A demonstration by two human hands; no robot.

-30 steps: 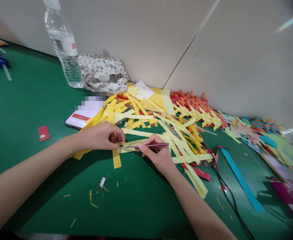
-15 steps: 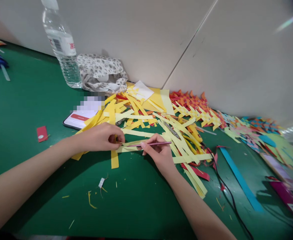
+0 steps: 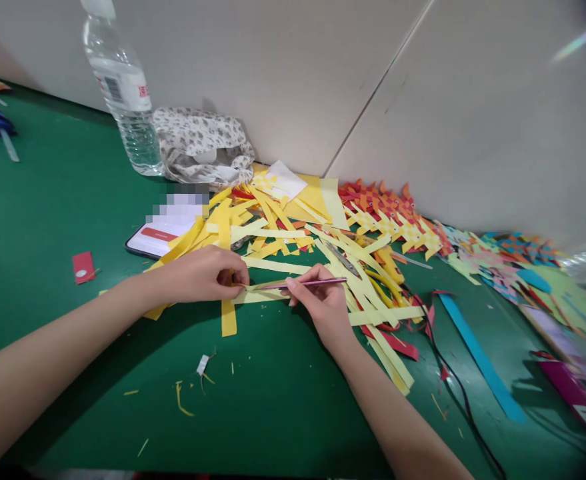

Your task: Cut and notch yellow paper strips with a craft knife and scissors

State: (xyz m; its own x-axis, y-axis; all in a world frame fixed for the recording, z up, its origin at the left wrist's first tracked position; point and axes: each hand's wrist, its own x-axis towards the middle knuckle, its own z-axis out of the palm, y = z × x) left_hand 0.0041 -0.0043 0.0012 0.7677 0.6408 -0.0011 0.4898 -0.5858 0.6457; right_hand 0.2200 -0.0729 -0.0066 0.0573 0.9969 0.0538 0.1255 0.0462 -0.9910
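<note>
The left hand (image 3: 203, 273) lies low on the bench (image 3: 47, 220), fingers pinched together on the end of a pale yellow strip (image 3: 265, 295). The right hand (image 3: 323, 303) is just across from it, fingers closed around a thin pink stick (image 3: 305, 283) held like a pen. The stick lies nearly flat along the strip, its tip pointing at the left fingertips. The strip lies on the bench between the two hands, at the near edge of a heap of yellow strips (image 3: 293, 240).

Everything else sits around that heap. A darker yellow piece (image 3: 228, 317) sticks out from under the left hand, on the heap's near side. A phone (image 3: 160, 237) lies partly beneath the heap's left edge, screen up. Beyond the phone stands a water bottle (image 3: 123, 87), with a patterned cloth (image 3: 205, 147) bunched beside it against the wall. To the heap's right runs a row of woven paper pieces (image 3: 397, 217) in orange, yellow and other colours, along the wall. A blue strip (image 3: 480, 360) and a black cable (image 3: 453, 380) lie on the bench to the right of the heap. A small red tag (image 3: 83, 266) lies well left of it, and paper snippets (image 3: 193, 383) are scattered in front.
</note>
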